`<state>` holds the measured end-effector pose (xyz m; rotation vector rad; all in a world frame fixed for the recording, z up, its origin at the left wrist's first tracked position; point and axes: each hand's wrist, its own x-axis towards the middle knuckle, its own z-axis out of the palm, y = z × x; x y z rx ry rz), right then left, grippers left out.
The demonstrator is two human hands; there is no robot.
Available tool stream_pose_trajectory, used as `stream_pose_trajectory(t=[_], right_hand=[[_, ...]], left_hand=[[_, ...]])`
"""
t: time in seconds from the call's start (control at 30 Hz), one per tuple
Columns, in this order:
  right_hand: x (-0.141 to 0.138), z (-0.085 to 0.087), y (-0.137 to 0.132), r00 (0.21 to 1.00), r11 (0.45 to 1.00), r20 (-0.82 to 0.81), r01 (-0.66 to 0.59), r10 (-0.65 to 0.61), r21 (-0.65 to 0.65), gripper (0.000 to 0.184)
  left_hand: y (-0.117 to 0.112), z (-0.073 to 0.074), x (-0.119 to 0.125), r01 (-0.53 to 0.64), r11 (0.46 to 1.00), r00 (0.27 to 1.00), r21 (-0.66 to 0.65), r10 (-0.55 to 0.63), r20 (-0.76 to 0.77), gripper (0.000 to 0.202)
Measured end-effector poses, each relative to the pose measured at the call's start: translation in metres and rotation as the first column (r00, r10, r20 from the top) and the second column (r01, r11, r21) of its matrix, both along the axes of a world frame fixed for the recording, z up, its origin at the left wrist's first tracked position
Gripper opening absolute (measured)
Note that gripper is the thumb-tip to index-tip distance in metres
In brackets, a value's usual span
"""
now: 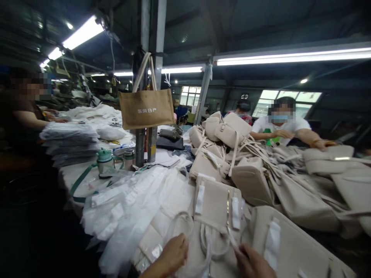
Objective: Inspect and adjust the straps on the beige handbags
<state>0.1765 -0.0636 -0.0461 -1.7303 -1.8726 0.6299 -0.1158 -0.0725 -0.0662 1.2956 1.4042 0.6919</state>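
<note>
A beige handbag (216,200) lies in front of me, with white wrapping on its sides and a gold zipper. Its looped handles (216,253) hang toward me. My left hand (174,253) has its fingers curled closed beside the handles; whatever it may hold is hidden. At the lower right, my right hand (255,262) is closed around a pale strap (231,236) that runs up to the bag. Another beige bag (290,235) with a white wrapped piece lies right of that hand. Clear plastic bags (124,208) are spread to the left of my hands.
Beige bags (255,179) are heaped to the right, where a masked person (282,125) reaches over them. A green-lidded bottle (104,162) stands near a post with a hanging brown tote (147,109). At left, another person (27,116) works by stacked wrapped goods (69,141).
</note>
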Motion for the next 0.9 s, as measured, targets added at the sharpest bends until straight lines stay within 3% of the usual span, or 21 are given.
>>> stream_pose_trajectory(t=[0.07, 0.13, 0.23, 0.33, 0.43, 0.57, 0.67, 0.77, 0.83, 0.9], right_hand=[[-0.012, 0.032, 0.019, 0.951, 0.996, -0.302, 0.049, -0.071, -0.078, 0.033], [-0.03, 0.046, 0.037, 0.915, 0.985, -0.375, 0.107, -0.149, -0.132, 0.038], [-0.055, 0.035, 0.059, 0.885, 0.964, -0.396, 0.18, -0.245, -0.196, 0.033], [-0.071, 0.013, 0.068, 0.878, 0.963, -0.409, 0.179, -0.248, -0.2, 0.033], [-0.072, 0.008, 0.067, 0.879, 0.969, -0.416, 0.176, -0.233, -0.171, 0.033], [-0.055, 0.022, 0.06, 0.897, 0.981, -0.399, 0.153, -0.189, -0.121, 0.029], [-0.042, 0.036, 0.042, 0.923, 0.988, -0.355, 0.147, -0.151, -0.038, 0.018], [-0.032, 0.041, 0.011, 0.937, 0.976, -0.302, 0.204, -0.173, 0.076, 0.015], [-0.023, 0.035, -0.01, 0.97, 0.96, -0.163, 0.209, -0.179, 0.188, 0.029], [-0.012, 0.022, -0.027, 0.986, 0.953, 0.1, 0.099, -0.133, 0.286, 0.041]], left_hand=[[0.0, -0.006, 0.01, 0.035, 0.995, 0.98, 0.099, -0.015, -0.2, 0.01], [-0.003, -0.006, 0.012, 0.109, 0.981, 0.943, 0.161, -0.05, -0.329, 0.011], [-0.003, 0.002, 0.011, 0.189, 0.957, 0.885, 0.22, -0.069, -0.46, 0.032], [-0.002, 0.02, 0.022, 0.224, 0.879, 0.865, 0.422, 0.02, -0.502, 0.04], [-0.003, 0.037, 0.055, 0.212, 0.859, 0.944, 0.465, -0.056, -0.325, 0.034], [0.01, 0.038, 0.113, 0.01, 0.953, 0.999, 0.303, -0.022, 0.034, 0.035], [0.023, 0.023, 0.144, 0.009, 0.99, 0.973, 0.139, -0.041, 0.227, 0.039], [0.026, 0.01, 0.156, 0.021, 0.992, 0.927, 0.126, -0.067, 0.368, 0.045], [0.025, 0.006, 0.157, -0.004, 0.995, 0.885, 0.098, -0.043, 0.464, 0.047], [0.024, 0.006, 0.156, -0.022, 0.999, 0.845, 0.028, 0.004, 0.535, 0.05]])
